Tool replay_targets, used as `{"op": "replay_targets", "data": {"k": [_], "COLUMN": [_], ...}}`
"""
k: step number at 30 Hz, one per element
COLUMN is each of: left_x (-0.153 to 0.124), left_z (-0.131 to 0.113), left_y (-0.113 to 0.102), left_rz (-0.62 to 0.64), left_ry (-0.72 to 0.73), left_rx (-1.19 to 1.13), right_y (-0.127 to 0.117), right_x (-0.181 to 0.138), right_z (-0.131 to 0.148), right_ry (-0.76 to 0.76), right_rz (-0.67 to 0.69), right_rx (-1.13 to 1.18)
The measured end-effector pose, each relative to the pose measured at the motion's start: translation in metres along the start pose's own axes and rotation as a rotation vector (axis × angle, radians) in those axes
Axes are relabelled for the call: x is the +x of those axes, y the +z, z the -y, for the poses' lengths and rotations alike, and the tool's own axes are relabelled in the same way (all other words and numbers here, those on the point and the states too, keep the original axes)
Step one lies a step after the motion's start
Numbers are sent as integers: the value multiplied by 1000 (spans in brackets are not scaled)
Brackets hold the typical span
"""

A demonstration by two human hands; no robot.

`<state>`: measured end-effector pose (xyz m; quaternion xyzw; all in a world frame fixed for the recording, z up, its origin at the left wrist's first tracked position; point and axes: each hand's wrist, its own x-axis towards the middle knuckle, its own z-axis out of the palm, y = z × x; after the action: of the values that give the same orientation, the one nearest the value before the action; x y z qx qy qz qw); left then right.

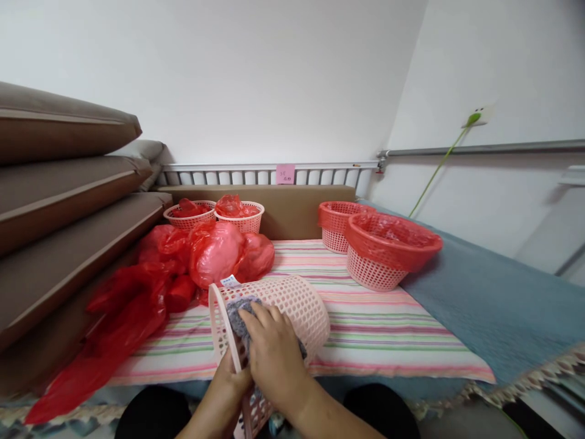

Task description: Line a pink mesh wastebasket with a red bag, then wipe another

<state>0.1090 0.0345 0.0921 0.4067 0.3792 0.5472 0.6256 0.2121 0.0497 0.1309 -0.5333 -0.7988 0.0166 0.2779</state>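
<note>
A pale pink plastic basket (308, 305) with round holes lies on its side in front of me, its open end facing left. My left hand (231, 387) is closed around the lower part of its rim, the fingers partly hidden. A grey cloth (240, 312) is pressed against the outside of the basket under my right hand (276, 350), whose fingers curve over it. A small white tag (230, 281) shows at the upper rim. Just behind the basket lie crumpled red plastic bags (217, 250).
Two pink baskets (247, 224) with red plastic inside stand at the back left. Two more baskets, lined with red bags (381, 259), are on the right. Folded brown cushions (68, 177) are stacked at left. A striped cloth (379, 332) covers the surface, beside a blue cover (475, 305).
</note>
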Motion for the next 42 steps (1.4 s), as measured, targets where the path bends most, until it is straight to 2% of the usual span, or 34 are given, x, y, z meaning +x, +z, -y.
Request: {"op": "replay_targets", "data": {"k": [3, 8, 12, 16, 25, 27, 29, 33, 36, 38, 42], "left_x": [0, -4, -5, -6, -9, -7, -5, -2, 0, 1, 0], "left_z": [2, 5, 2, 2, -1, 0, 1, -1, 1, 5, 9], "left_y": [0, 0, 3, 4, 2, 1, 0, 2, 4, 3, -3], "left_rz": [26, 32, 47, 30, 13, 14, 17, 33, 27, -28, -108], "left_ry": [-5, -74, -62, -76, -80, -78, -70, -79, -83, -54, -11], "left_rx": [-20, -2, 16, 46, 47, 37, 16, -50, -107, -113, 7], "right_y": [3, 5, 1, -4, -7, -7, -5, 0, -1, -2, -4], "right_x": [9, 19, 19, 19, 25, 24, 22, 18, 15, 13, 5], "right_z": [-26, -92, -131, -143, -175, -170, -151, -91, -45, -20, 13], "right_ry": [117, 351, 500, 626, 759, 755, 691, 387, 222, 119, -42], "right_rz": [-34, -81, -107, -89, -42, -48, -93, -158, -111, -70, 13], "right_rx": [-94, -272, -315, -241, 73, 62, -23, -206, -150, -78, 42]}}
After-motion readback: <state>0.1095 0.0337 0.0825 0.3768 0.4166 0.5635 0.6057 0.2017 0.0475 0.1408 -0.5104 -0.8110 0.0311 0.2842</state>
